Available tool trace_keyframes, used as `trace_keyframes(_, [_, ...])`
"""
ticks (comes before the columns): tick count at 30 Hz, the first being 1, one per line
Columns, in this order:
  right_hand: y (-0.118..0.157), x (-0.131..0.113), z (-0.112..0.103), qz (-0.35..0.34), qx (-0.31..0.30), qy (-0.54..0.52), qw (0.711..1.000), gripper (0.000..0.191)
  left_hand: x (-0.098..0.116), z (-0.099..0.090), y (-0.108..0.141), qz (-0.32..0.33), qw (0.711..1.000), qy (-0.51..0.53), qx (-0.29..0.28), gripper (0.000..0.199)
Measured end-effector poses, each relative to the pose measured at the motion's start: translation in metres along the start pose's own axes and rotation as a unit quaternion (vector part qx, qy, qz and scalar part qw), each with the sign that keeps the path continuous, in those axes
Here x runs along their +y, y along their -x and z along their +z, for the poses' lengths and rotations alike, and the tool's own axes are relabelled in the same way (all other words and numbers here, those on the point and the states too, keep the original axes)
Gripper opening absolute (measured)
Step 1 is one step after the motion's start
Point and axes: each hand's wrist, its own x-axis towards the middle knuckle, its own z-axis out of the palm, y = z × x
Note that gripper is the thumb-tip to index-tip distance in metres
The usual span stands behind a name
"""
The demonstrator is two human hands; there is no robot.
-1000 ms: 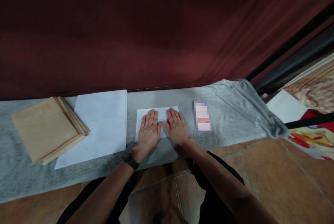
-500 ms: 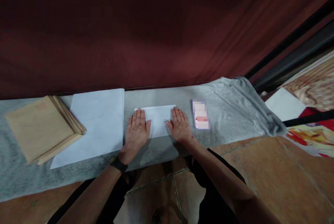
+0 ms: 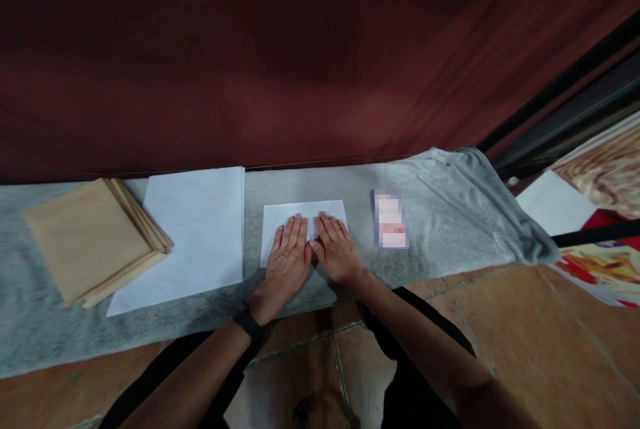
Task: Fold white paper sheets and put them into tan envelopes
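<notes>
A small white sheet of paper (image 3: 280, 214), apparently folded, lies on the grey cloth right in front of me. My left hand (image 3: 289, 252) rests flat on its middle, fingers stretched out and pointing away from me. Close beside it, my right hand (image 3: 337, 246) lies flat on the paper's right half, with its fingers straight. The two thumbs meet or nearly meet near the paper's front edge. Both palms cover much of the sheet's lower part. Nothing is gripped in either hand.
Left of the hands lies a stack of large white paper (image 3: 200, 236), partly under a pile of brown envelopes (image 3: 90, 236). A phone (image 3: 391, 219) lies to the right. The grey cloth (image 3: 450, 216) covers a narrow bench against a dark red wall (image 3: 300, 116).
Both hands have slid inward across the small paper, from its left and right edges to its middle. The view has shifted slightly.
</notes>
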Motion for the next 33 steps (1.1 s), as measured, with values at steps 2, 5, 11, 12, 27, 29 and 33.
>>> trace_keyframes(2, [0.002,0.006,-0.001,0.003,0.008,0.011,1.0,0.062,-0.005,-0.002,0.001,-0.012,1.0,-0.006,0.002,0.062])
trace_keyframes(5, [0.004,0.013,-0.004,0.008,0.013,0.02,1.0,0.063,-0.013,-0.006,0.003,-0.028,1.0,-0.012,0.006,0.063])
trace_keyframes(11, [0.009,0.02,-0.003,0.021,0.026,0.027,0.999,0.066,-0.031,-0.009,0.009,-0.049,0.999,-0.014,0.018,0.064])
trace_keyframes(12, [0.01,0.02,-0.003,0.022,0.028,0.027,0.999,0.066,-0.032,-0.01,0.01,-0.054,0.998,-0.012,0.019,0.064])
trace_keyframes(27, [-0.009,-0.002,-0.008,-0.009,-0.021,-0.011,1.0,0.06,0.004,-0.002,-0.003,0.013,1.0,0.014,-0.011,0.061])
trace_keyframes(29, [-0.011,-0.001,-0.005,-0.01,-0.018,-0.008,1.0,0.059,0.003,0.002,-0.006,0.008,1.0,0.015,-0.016,0.061])
trace_keyframes(33, [-0.017,0.006,0.0,-0.006,0.007,0.003,1.0,0.057,-0.002,0.003,-0.014,-0.006,1.0,0.009,-0.015,0.06])
